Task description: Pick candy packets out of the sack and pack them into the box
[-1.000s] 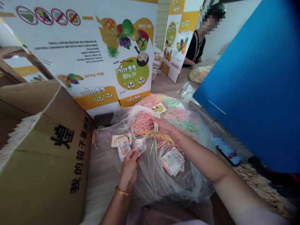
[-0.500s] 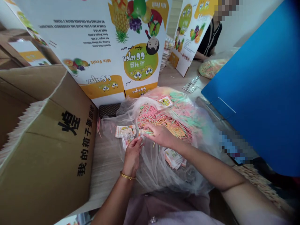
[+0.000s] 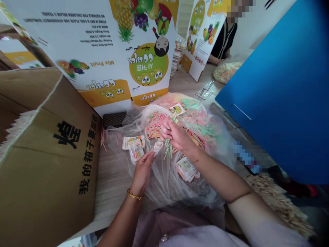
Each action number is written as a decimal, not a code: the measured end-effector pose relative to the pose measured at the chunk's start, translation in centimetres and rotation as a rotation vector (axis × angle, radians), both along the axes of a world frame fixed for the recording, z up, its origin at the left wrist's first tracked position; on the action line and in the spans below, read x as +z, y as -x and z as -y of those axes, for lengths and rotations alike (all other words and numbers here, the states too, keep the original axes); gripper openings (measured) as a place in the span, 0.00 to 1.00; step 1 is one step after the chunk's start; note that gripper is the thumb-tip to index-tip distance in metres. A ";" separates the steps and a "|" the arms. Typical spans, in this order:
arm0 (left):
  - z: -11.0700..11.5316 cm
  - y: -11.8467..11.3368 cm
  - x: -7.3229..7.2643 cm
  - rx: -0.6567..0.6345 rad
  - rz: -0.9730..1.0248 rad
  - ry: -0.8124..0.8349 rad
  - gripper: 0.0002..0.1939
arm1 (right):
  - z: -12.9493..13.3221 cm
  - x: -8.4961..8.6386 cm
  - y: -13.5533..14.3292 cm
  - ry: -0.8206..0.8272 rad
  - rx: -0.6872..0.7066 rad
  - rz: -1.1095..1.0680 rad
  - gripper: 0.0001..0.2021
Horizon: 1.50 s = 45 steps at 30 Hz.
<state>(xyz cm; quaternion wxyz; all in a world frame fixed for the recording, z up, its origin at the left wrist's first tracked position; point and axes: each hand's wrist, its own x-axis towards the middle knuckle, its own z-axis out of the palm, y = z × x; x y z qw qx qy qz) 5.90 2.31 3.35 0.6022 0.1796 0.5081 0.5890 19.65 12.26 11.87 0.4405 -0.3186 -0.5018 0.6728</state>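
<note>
Raised since half a second ago: right hand (image 3: 176,135), now fisted around a bunch of coloured sticks (image 3: 168,151) above the near edge of the clear plastic bag (image 3: 164,181), stick ends hanging below the fist. Just left of that fist, left hand (image 3: 142,168), fingers pinched on a small printed packet (image 3: 157,146), gold bangle (image 3: 135,196) at the wrist. Inside the bag: heap of pink, green and orange sticks (image 3: 195,120). Left of the bag on the tabletop (image 3: 113,181): more packets (image 3: 133,142). Further left, brown carton (image 3: 48,164); behind the bag, white fruit-printed carton (image 3: 108,44); right of the bag, blue board (image 3: 277,92).
</note>
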 end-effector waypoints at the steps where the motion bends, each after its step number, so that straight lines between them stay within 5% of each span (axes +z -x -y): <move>1: 0.0 -0.1 0.1 -0.009 -0.004 0.000 0.13 | 0.0 0.0 0.4 -0.010 -0.023 -0.025 0.29; 6: 0.2 -0.2 0.5 -0.051 -0.005 -0.008 0.13 | 0.4 -1.7 1.7 -0.103 -0.108 0.008 0.29; 16: 0.3 0.4 0.4 -0.080 0.094 0.011 0.19 | 0.7 -2.6 0.4 -0.358 0.086 0.427 0.31; 24: 0.1 0.4 0.7 -0.097 0.105 -0.002 0.18 | 0.3 -3.5 0.2 -0.261 0.219 0.257 0.25; 36: 0.3 0.3 0.9 -0.157 0.190 0.013 0.17 | -0.4 -3.0 -0.6 -0.286 0.411 0.420 0.29; 39: 0.3 0.4 0.9 -0.185 0.158 0.004 0.18 | -0.8 -3.1 -0.5 -0.175 0.364 0.306 0.29; 45: 0.2 0.7 0.7 -0.202 0.132 0.026 0.19 | -2.4 -3.7 -0.5 -0.046 0.047 0.071 0.20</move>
